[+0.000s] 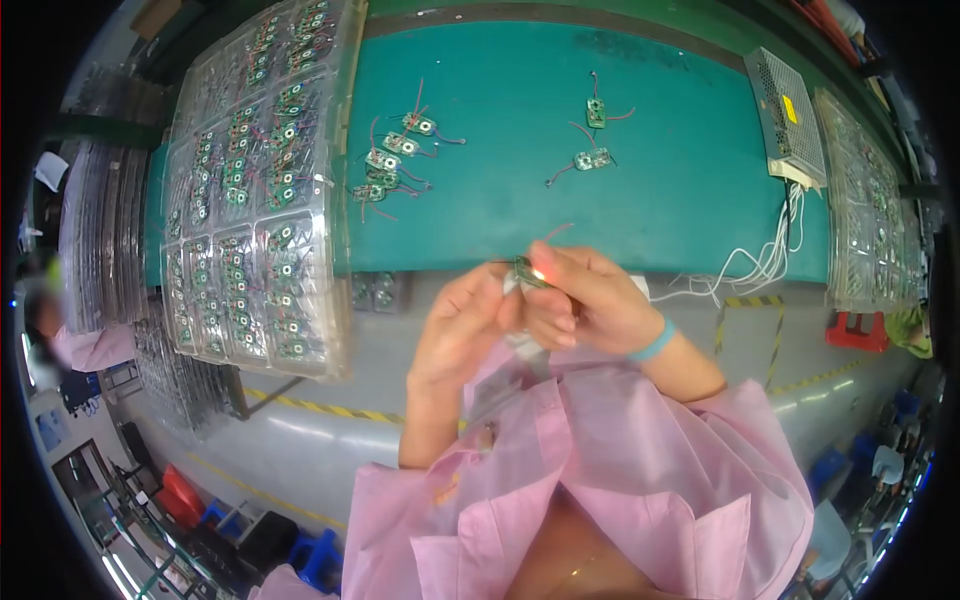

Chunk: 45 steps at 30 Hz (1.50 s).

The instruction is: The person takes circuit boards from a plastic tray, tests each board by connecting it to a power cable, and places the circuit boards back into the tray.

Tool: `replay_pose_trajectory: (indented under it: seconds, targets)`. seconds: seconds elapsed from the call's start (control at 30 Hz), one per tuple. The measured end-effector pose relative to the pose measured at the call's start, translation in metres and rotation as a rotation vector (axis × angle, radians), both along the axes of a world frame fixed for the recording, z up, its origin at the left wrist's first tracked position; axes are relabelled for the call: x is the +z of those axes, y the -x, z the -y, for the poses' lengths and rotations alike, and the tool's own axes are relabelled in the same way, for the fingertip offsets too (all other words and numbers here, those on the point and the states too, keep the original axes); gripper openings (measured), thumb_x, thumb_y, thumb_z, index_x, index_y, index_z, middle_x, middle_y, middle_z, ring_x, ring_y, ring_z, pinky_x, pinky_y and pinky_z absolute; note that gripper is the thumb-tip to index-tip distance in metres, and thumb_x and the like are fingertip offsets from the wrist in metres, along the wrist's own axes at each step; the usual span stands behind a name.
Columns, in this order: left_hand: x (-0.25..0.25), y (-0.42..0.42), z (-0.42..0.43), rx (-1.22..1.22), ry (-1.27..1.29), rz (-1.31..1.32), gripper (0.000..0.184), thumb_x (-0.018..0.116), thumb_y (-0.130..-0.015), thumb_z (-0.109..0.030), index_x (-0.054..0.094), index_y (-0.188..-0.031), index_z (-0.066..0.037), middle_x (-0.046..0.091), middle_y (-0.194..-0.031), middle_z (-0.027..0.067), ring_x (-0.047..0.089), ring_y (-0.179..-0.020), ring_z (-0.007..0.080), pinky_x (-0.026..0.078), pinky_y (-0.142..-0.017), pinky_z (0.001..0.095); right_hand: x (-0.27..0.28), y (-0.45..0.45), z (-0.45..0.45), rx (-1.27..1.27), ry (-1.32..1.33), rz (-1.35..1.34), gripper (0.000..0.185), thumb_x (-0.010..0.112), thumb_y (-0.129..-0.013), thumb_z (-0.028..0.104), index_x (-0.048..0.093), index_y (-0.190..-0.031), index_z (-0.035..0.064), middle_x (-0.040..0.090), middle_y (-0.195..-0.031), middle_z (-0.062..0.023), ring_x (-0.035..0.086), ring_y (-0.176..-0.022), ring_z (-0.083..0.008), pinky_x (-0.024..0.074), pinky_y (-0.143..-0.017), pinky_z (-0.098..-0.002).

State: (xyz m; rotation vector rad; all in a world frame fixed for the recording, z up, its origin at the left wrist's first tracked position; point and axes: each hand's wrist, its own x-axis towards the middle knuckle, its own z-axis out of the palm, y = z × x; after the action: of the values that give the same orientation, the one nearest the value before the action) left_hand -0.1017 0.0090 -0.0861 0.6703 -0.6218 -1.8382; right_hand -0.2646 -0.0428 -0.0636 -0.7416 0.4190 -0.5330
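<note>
Teal worktop point(690, 215) here, and the small circuit board point(520, 268) is sitting up in the fingers by its near edge. Left hand point(460, 318) and right hand point(598, 295) are both pinching it, probably to steady something that tiny while its light point(540, 274) is glowing. Loose boards point(401, 145) are lying off to the left, likely for easy reach, and clear trays point(335, 240) are separating more, presumably so wires aren't tangling.
</note>
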Motion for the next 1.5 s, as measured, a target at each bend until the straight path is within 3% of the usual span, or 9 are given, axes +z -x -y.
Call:
replay_pose_trajectory:
  seconds: [0.1, 0.2, 0.37, 0.43, 0.5, 0.63, 0.8, 0.97, 1.5]
  targets:
    - [0.002, -0.003, -0.002, -0.016, 0.035, -0.149, 0.022, 0.043, -0.098, -0.025, 0.052, -0.090, -0.006, 0.050, -0.074, -0.0007, 0.041, -0.068, 0.0077, 0.033, -0.065, 0.0194, 0.008, -0.007, -0.002, -0.016, -0.166, 0.037, 0.042, 0.042, -0.098, 0.035, 0.050, -0.066, 0.0077, 0.048, -0.055, -0.0015, 0.044, -0.047, -0.0121, 0.0346, -0.045, -0.0219]
    - [-0.019, -0.013, -0.019, 0.144, -0.050, -0.016, 0.021, 0.042, -0.098, -0.023, 0.052, -0.094, -0.005, 0.044, -0.069, -0.0013, 0.037, -0.063, 0.0084, 0.032, -0.062, 0.0214, 0.029, 0.015, 0.039, -0.373, -0.028, 0.300, 0.036, 0.039, -0.100, 0.031, 0.046, -0.070, 0.0116, 0.041, -0.051, 0.0021, 0.034, -0.042, -0.0074, 0.0315, -0.040, -0.0223]
    - [-0.032, -0.027, -0.029, 0.306, -0.066, 0.065, 0.021, 0.040, -0.099, -0.022, 0.050, -0.090, -0.006, 0.037, -0.063, -0.0022, 0.034, -0.058, 0.0093, 0.030, -0.060, 0.0235, 0.037, -0.001, 0.081, -0.351, 0.786, -0.556, 0.031, 0.039, -0.099, 0.026, 0.045, -0.076, 0.0066, 0.055, -0.063, -0.0048, 0.045, -0.040, -0.0144, 0.0345, -0.038, -0.0273]
    - [-0.032, -0.028, -0.027, 0.314, 0.027, 0.006, 0.023, 0.040, -0.099, -0.023, 0.048, -0.084, -0.008, 0.035, -0.061, -0.0026, 0.034, -0.058, 0.0095, 0.029, -0.060, 0.0237, 0.008, -0.014, 0.112, -0.048, 1.378, -1.216, 0.022, 0.038, -0.098, 0.024, 0.043, -0.092, 0.0036, 0.062, -0.082, -0.0101, 0.056, -0.055, -0.0248, 0.0445, -0.049, -0.0353]
    - [-0.026, -0.026, -0.025, 0.319, 0.038, 0.054, 0.024, 0.039, -0.099, -0.023, 0.047, -0.082, -0.008, 0.034, -0.061, -0.0027, 0.034, -0.058, 0.0095, 0.029, -0.060, 0.0238, -0.009, -0.035, 0.134, -0.050, 1.471, -1.363, 0.021, 0.043, -0.096, 0.021, 0.040, -0.106, 0.0026, 0.063, -0.087, -0.0110, 0.059, -0.063, -0.0308, 0.0469, -0.060, -0.0418]
    - [-0.017, -0.025, -0.025, 0.322, 0.018, 0.209, 0.028, 0.039, -0.099, -0.024, 0.044, -0.076, -0.010, 0.031, -0.059, -0.0032, 0.034, -0.058, 0.0096, 0.029, -0.060, 0.0241, -0.021, -0.057, 0.153, -0.027, 1.262, -1.210, 0.024, 0.046, -0.094, 0.021, 0.044, -0.111, 0.0045, 0.062, -0.088, -0.0100, 0.059, -0.070, -0.0276, 0.0469, -0.065, -0.0393]
    - [-0.022, -0.026, -0.030, 0.355, -0.054, 0.172, 0.028, 0.039, -0.100, -0.025, 0.045, -0.077, -0.009, 0.032, -0.059, -0.0032, 0.034, -0.058, 0.0098, 0.030, -0.060, 0.0242, -0.003, -0.025, 0.134, -0.380, 1.506, -1.033, 0.024, 0.050, -0.093, 0.021, 0.051, -0.115, 0.0107, 0.060, -0.089, -0.0054, 0.056, -0.077, -0.0225, 0.0457, -0.068, -0.0330]
    - [-0.028, -0.026, -0.023, 0.279, -0.011, 0.083, 0.024, 0.041, -0.099, -0.022, 0.046, -0.080, -0.007, 0.039, -0.066, -0.0001, 0.036, -0.061, 0.0093, 0.032, -0.062, 0.0211, 0.001, 0.039, 0.096, -0.485, 1.308, -1.165, 0.022, 0.052, -0.092, 0.021, 0.056, -0.112, 0.0140, 0.058, -0.089, -0.0036, 0.053, -0.077, -0.0198, 0.0440, -0.071, -0.0295]
    - [-0.015, 0.005, -0.008, 0.222, -0.013, 0.304, 0.029, 0.038, -0.100, -0.025, 0.045, -0.077, -0.009, 0.033, -0.059, -0.0030, 0.034, -0.058, 0.0090, 0.029, -0.060, 0.0236, -0.048, 0.060, 0.066, -0.671, 1.684, -1.372, 0.021, 0.067, -0.078, 0.016, 0.058, -0.097, 0.0101, 0.054, -0.085, -0.0032, 0.051, -0.076, -0.0191, 0.0449, -0.071, -0.0282]
